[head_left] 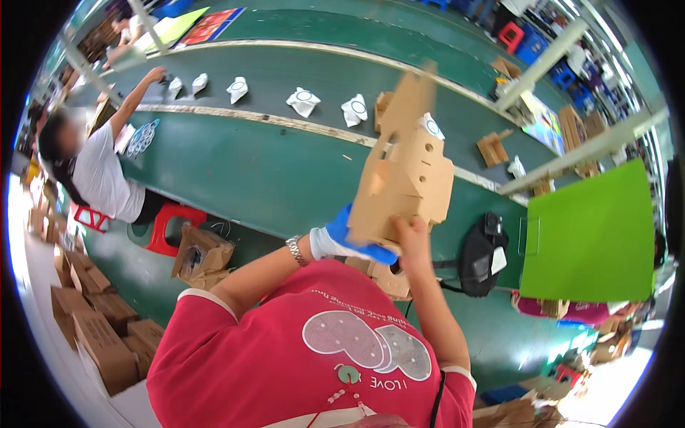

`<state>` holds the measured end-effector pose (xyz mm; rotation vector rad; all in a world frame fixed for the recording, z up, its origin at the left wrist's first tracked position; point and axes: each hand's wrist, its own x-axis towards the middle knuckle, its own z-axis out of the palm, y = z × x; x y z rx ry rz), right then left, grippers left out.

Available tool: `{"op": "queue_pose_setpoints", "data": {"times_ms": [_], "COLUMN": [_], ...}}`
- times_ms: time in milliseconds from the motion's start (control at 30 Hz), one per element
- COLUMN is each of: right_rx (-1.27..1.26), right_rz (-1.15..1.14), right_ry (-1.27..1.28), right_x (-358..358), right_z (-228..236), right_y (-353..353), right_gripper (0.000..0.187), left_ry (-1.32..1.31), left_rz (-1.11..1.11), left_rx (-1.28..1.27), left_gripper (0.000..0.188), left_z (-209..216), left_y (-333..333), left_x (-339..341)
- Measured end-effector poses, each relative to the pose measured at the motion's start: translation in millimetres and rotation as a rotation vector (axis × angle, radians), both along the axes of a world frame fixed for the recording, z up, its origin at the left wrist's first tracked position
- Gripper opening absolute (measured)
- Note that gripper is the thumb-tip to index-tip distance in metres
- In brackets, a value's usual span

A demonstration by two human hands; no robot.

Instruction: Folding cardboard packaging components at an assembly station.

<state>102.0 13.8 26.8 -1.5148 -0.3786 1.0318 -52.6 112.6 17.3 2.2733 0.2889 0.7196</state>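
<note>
A brown die-cut cardboard box (pixel 378 207), partly folded and with round holes in its panels, is held up in front of my chest. Its upper flap is blurred by motion. My left hand (pixel 344 237), in a blue and white glove, is closed around the box's lower left edge, its fingers partly hidden beneath. With the thumb on the near panel, my bare right hand (pixel 412 241) grips the lower right edge. More folded cardboard (pixel 389 279) shows below my hands, partly covered by them.
Several white wrapped items (pixel 303 102) and an open small carton (pixel 492 148) lie on the conveyor belt (pixel 264 75) beyond the green table (pixel 235 171). A co-worker (pixel 100 167) reaches over the belt at left. To my right are a black bag (pixel 483 257) and a bright green panel (pixel 589 235).
</note>
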Motion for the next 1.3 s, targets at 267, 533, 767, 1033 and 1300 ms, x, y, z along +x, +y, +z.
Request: {"op": "queue_pose_setpoints", "data": {"times_ms": [267, 533, 767, 1033, 1300], "right_rx": [0.213, 0.393, 0.253, 0.14, 0.164], "right_rz": [0.161, 0.267, 0.187, 0.217, 0.065], "right_ry": [-0.396, -0.225, 0.111, -0.216, -0.005], "right_x": [-19, -4, -30, -50, -46], "right_z": [40, 17, 31, 23, 5], "right_y": [-23, -55, -45, -44, -10], "right_gripper": [0.079, 0.094, 0.061, 0.041, 0.031], "left_ry": [-0.652, -0.511, -0.117, -0.205, -0.206], "left_rz": [-0.089, -0.346, -0.196, 0.138, 0.299], "left_rx": [-1.488, -1.777, -1.692, -1.009, -1.043], "left_gripper": [0.028, 0.059, 0.059, 0.062, 0.035], "left_z": [-4, 4, -20, 32, -5], "left_y": [9, -6, -34, -41, -29], "left_x": [13, -6, -32, -63, -42]}}
